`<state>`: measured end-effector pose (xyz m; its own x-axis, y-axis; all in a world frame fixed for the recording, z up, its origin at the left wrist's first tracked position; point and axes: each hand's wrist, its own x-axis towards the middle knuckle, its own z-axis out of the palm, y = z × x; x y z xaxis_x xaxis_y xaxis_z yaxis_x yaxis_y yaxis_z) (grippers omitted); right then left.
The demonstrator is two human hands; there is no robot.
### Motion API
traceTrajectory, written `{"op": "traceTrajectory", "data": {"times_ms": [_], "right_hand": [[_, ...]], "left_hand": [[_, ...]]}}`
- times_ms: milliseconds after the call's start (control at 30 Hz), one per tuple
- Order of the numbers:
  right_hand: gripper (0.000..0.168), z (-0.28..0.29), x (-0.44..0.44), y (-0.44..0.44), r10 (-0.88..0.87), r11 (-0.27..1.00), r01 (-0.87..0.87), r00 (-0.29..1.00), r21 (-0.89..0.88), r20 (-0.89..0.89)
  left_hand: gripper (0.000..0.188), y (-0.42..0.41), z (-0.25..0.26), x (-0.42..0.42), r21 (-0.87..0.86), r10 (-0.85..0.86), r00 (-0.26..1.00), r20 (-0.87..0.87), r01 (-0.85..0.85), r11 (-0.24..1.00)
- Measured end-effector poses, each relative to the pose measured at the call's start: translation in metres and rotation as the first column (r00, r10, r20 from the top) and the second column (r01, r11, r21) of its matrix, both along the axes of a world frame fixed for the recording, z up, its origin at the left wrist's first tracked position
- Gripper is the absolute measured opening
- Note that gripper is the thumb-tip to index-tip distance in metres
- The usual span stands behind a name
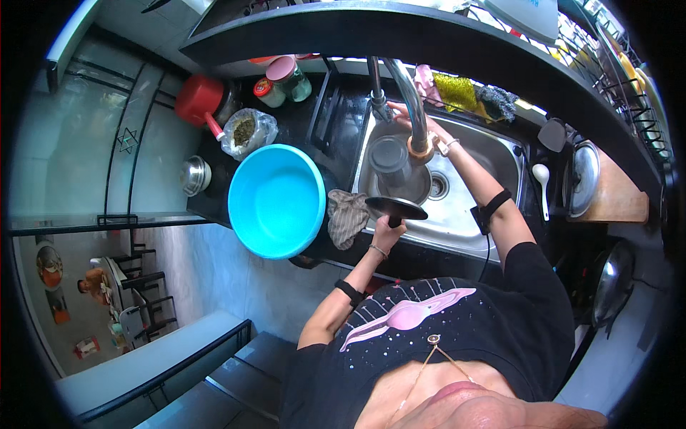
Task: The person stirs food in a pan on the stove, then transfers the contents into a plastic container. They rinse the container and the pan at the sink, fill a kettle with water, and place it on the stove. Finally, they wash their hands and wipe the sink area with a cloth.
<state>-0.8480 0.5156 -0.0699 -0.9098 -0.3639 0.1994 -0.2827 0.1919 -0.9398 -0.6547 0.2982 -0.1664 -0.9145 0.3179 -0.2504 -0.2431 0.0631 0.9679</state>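
Observation:
My left hand (388,234) grips the short handle of a dark round lid or shallow pan (403,206), tilted over the front edge of the steel sink (485,221). Stretched behind the curved chrome faucet (410,96), my right hand (415,119) has its fingers at a metal water valve (381,107). The faucet partly hides that hand, so its grip is unclear. A clear container (388,155) stands in the sink's left side, at a round metal vessel (423,185). Beside my left hand, a striped grey cloth (347,219) hangs over the counter edge.
A blue basin (276,201) stands left of the sink. Behind it are a bag of dried herbs (244,132), a red pot (199,100) and jars (289,78). A black shelf (343,32) overhangs the sink. A white spoon (542,190) lies right. Someone sits in the far room.

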Motion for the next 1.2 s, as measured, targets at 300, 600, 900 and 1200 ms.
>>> {"op": "traceTrajectory", "data": {"times_ms": [300,600,900,1200], "right_hand": [[0.038,-0.021,0.001,0.024,-0.034,0.984,0.066,0.980,-0.164,0.194],[0.036,0.019,0.089,-0.003,-0.369,0.716,0.349,0.925,-0.604,0.097],[0.040,0.024,0.056,-0.004,-0.493,0.863,0.429,0.830,-0.266,-0.261],[0.052,0.058,0.016,0.011,-0.061,0.966,0.200,0.794,-0.165,0.605]], "left_hand": [[0.007,0.004,0.000,-0.004,0.011,0.014,0.999,-0.036,-0.013,1.000],[0.010,-0.002,0.010,-0.006,0.092,0.014,0.999,0.047,-0.019,0.996],[0.011,-0.012,-0.018,-0.003,-0.050,-0.038,0.999,-0.025,0.037,0.998],[0.010,-0.009,0.006,-0.006,-0.145,-0.010,0.984,-0.176,-0.016,0.989]]}}
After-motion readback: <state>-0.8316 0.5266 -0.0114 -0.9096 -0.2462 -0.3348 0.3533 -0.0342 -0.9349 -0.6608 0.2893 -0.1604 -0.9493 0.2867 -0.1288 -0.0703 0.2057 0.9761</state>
